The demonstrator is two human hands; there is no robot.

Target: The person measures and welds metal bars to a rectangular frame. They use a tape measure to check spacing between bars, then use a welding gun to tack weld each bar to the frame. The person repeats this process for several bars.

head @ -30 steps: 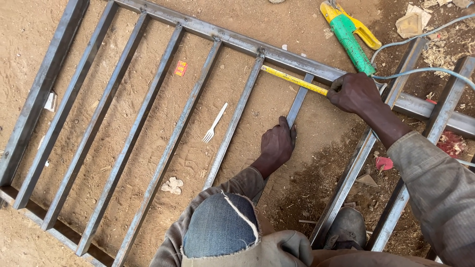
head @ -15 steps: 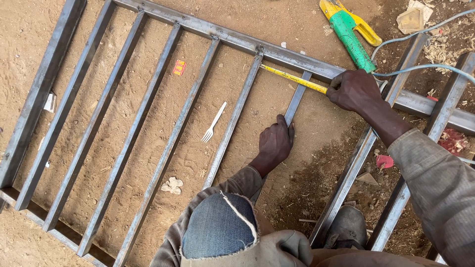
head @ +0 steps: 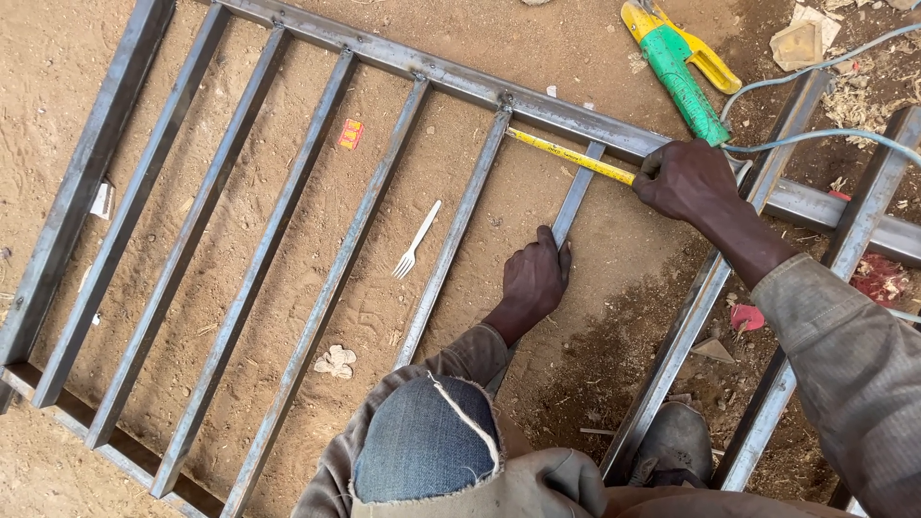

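Note:
A grey steel frame (head: 422,69) with several parallel bars lies flat on sandy ground. My left hand (head: 535,278) grips a loose-looking steel bar (head: 576,197) that leans toward the frame's long rail. My right hand (head: 686,177) holds the case end of a yellow tape measure (head: 571,153), its blade stretched left along the rail to the neighbouring bar's joint. My knee in torn blue jeans fills the lower middle of the view.
A green and yellow welding electrode holder (head: 676,62) with a pale cable (head: 815,134) lies at the top right. A white plastic fork (head: 415,240) rests on the sand between bars. Scraps and red litter (head: 875,278) lie on the right.
Both hands stay almost in place on the bar and tape. The view has shifted only slightly.

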